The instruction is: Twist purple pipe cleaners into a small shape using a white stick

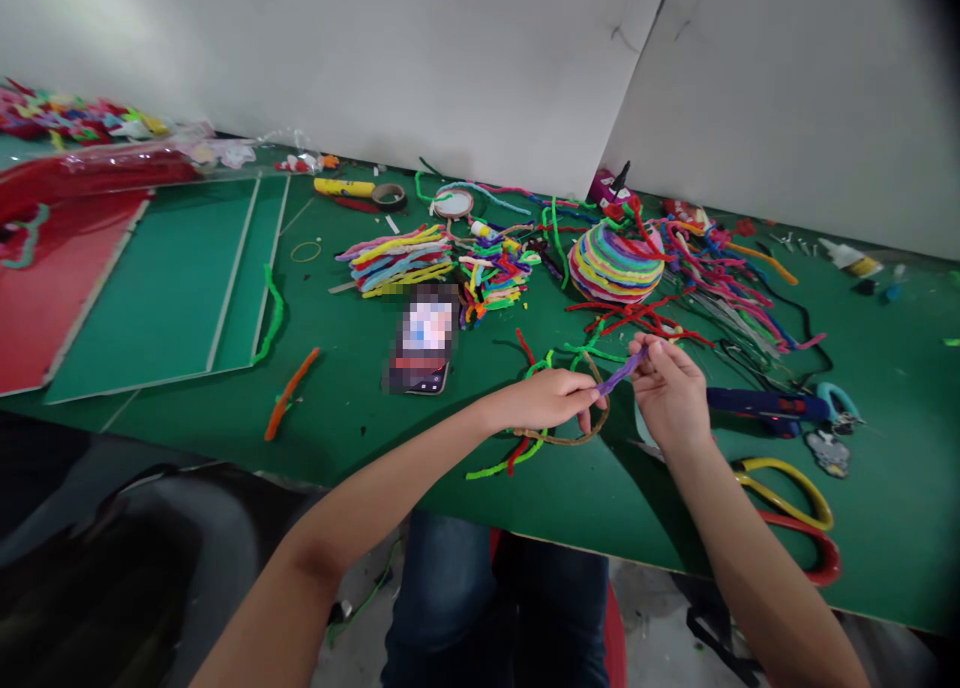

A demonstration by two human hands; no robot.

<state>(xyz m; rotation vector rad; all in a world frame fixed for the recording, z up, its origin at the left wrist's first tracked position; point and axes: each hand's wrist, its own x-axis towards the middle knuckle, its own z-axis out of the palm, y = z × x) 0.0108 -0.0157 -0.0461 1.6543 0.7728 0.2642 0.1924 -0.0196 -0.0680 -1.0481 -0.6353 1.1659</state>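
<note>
Between my two hands stretches a short purple pipe cleaner (621, 373). My left hand (551, 400) pinches its lower end, and the fingertips of my right hand (670, 383) close on its upper end. A brown pipe cleaner ring (574, 440) loops around beneath my left hand; whether that hand also grips it is hidden. Bright green pipe cleaners (502, 468) and a red one (517, 455) stick out under the same hand. Partly behind my right wrist lie scissors with one yellow and one red handle (795, 488).
A phone (424, 343) lies left of my hands. Behind stand a striped pipe cleaner ball (616, 261) and bundles of coloured pipe cleaners (405, 258). A dark blue glue gun (765, 405) is at right. An orange pipe cleaner (292, 393) and green boards (165, 278) lie left.
</note>
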